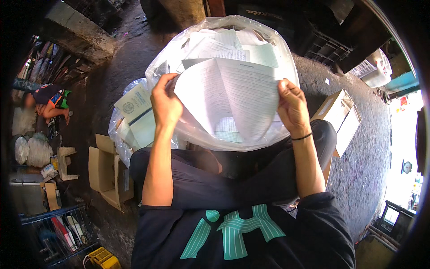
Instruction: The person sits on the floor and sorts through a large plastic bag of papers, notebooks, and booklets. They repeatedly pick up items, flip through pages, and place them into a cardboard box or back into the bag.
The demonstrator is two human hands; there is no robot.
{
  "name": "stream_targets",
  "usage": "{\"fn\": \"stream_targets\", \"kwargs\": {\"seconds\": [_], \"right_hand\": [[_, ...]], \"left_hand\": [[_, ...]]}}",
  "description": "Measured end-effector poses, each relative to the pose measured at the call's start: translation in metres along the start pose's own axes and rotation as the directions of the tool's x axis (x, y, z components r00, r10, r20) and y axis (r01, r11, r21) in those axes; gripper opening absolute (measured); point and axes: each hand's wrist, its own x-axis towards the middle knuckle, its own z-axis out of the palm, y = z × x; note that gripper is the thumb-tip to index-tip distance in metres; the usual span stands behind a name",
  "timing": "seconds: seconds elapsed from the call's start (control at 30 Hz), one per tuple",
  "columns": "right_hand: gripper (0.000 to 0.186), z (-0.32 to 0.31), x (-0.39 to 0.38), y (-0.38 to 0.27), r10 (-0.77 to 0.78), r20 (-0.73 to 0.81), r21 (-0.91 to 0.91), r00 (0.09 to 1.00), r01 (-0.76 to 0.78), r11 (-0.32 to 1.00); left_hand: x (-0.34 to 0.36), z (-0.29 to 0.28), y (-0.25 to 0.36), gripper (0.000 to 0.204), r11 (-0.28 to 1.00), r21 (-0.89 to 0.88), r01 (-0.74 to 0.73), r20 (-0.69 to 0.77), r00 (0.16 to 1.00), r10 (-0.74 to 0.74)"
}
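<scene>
Between my two hands a spread of lined, handwritten paper sheets [244, 96] is held up, creased down the middle and curving at its lower edge. My left hand [166, 103] pinches the left edge, thumb toward the paper. At the right edge my right hand [292, 105] grips with thumb and bent fingers; a dark band circles that wrist. Below and behind the sheets stands a large clear plastic bag [289, 67], its mouth wide, filled with loose papers [224, 42]. The sheets hide part of what lies in the bag.
Left of my knee, a smaller plastic bag [113, 130] holds booklets [133, 105]. An open cardboard box [112, 175] sits beside it; another carton [338, 121] stands right of my knee. A person [51, 101] sits far left. Dark crates [324, 47] line the back right.
</scene>
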Motion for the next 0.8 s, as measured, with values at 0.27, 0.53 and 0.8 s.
{"fn": "stream_targets", "kwargs": {"seconds": [0.27, 0.53, 0.8], "right_hand": [[0.022, -0.085, 0.024, -0.035, -0.396, -0.44, -0.361, 0.806, 0.244, 0.9], [0.021, -0.026, 0.018, -0.011, -0.33, -0.148, -0.437, 0.932, 0.238, 0.868], [0.011, 0.028, -0.011, 0.028, -0.143, 0.122, -0.45, 0.982, 0.183, 0.874]], "left_hand": [[0.027, -0.05, -0.033, 0.015, 0.998, -0.05, 0.04, -0.178, 0.983, -0.049], [0.002, -0.017, 0.018, 0.013, 0.961, -0.062, -0.269, -0.242, 0.938, 0.246], [-0.061, 0.055, 0.043, 0.016, 0.959, -0.025, -0.283, 0.056, 0.957, 0.284]]}}
